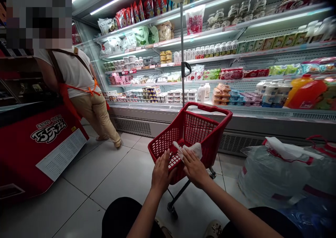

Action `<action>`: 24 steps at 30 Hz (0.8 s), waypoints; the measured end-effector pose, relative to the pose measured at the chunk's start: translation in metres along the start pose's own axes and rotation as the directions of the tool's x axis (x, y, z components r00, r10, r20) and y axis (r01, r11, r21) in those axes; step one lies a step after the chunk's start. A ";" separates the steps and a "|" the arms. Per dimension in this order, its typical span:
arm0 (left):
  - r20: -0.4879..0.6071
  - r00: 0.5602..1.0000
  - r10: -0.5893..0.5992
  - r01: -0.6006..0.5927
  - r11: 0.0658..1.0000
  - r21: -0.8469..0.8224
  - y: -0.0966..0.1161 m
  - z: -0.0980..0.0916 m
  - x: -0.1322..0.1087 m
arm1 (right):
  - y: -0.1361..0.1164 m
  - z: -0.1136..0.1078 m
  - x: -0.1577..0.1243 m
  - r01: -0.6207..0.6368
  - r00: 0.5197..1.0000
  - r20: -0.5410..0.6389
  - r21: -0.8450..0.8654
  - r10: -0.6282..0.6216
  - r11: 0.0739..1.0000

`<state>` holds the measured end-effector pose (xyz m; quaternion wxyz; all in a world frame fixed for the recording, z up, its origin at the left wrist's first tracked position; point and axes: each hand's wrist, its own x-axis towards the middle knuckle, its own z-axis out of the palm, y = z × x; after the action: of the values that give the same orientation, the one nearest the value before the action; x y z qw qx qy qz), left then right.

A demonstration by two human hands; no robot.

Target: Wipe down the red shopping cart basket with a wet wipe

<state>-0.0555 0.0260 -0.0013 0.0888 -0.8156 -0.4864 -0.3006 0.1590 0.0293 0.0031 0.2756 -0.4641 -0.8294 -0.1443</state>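
Observation:
A small red shopping cart point(210, 127) stands on the tiled floor in front of me, its basket tilted toward me. My right hand point(193, 168) presses a white cloth point(193, 149) against the near rim of the basket, fingers closed over it. My left hand point(160, 173) rests flat against the basket's near side, fingers stretched upward. My knees in dark trousers show at the bottom edge.
A lit chiller shelf point(210, 73) full of dairy and drinks runs along the back. A red freezer chest point(39, 143) stands at left. A person in a white shirt and orange apron point(78, 87) stands beside it. A large plastic bag point(278, 175) lies at right.

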 end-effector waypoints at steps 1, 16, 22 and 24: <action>-0.012 1.000 -0.016 0.016 1.000 0.004 0.004 0.002 -0.001 | -0.010 -0.002 -0.002 0.031 0.999 0.008 0.027 -0.031 0.999; 0.131 0.984 0.123 -0.134 0.988 0.078 -0.017 0.002 0.020 | 0.071 -0.024 -0.031 -0.026 0.989 0.144 0.035 0.021 0.999; 0.138 0.975 0.172 -0.195 0.966 0.169 -0.051 0.013 0.042 | 0.095 -0.013 -0.036 -0.098 0.993 0.056 -0.055 0.101 0.994; 0.110 0.984 0.144 -0.162 0.971 0.176 -0.047 0.020 0.043 | 0.084 -0.015 -0.044 -0.082 0.996 0.028 -0.054 0.084 0.995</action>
<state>-0.0719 0.0903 0.0003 0.1633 -0.8524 -0.4516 -0.2070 0.2538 0.0356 -0.0123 0.2564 -0.5073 -0.8094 -0.1474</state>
